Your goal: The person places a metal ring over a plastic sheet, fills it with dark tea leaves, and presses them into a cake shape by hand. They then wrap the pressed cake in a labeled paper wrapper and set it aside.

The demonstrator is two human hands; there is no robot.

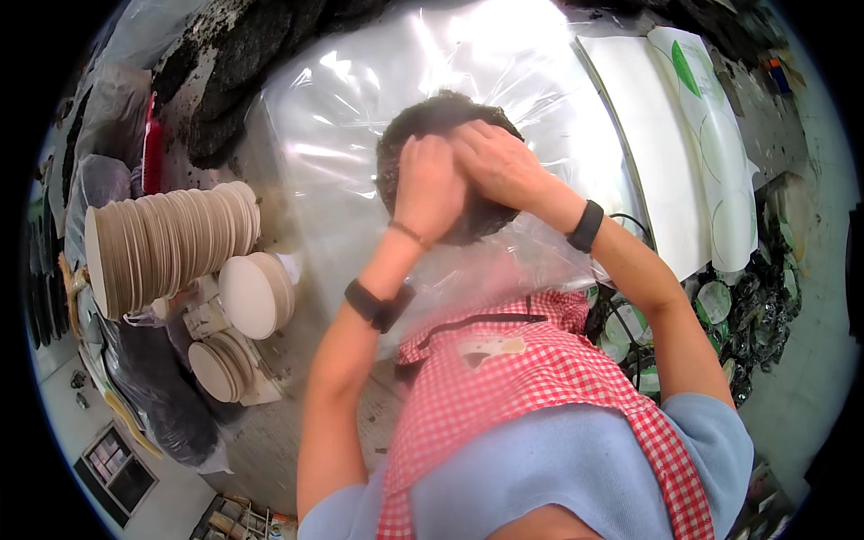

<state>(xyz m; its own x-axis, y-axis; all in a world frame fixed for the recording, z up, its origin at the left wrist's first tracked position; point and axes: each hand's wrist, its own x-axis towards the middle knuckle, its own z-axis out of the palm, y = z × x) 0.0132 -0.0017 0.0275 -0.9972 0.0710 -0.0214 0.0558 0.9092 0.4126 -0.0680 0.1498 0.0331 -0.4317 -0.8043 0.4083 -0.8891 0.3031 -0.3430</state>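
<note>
A round, dark disc [451,115], apparently of dried seaweed, is in front of me over a stack of clear plastic bags [324,121]. My left hand [430,182] rests over its middle with the fingers curled inward. Beside it, touching or nearly so, my right hand [496,162] bends its fingers over the same disc. Both sets of fingertips are largely hidden, so I cannot tell whether they grip it or pinch at its surface. The disc's rim shows around both hands.
Round cardboard discs [175,246] form a long row at left, with shorter stacks [250,297] nearby. Behind them lie a red-handled tool [151,152] and more dark discs [229,88]. Green-printed film [725,155] lies at right, above black packages [749,324]. A black cord [624,317] hangs at right.
</note>
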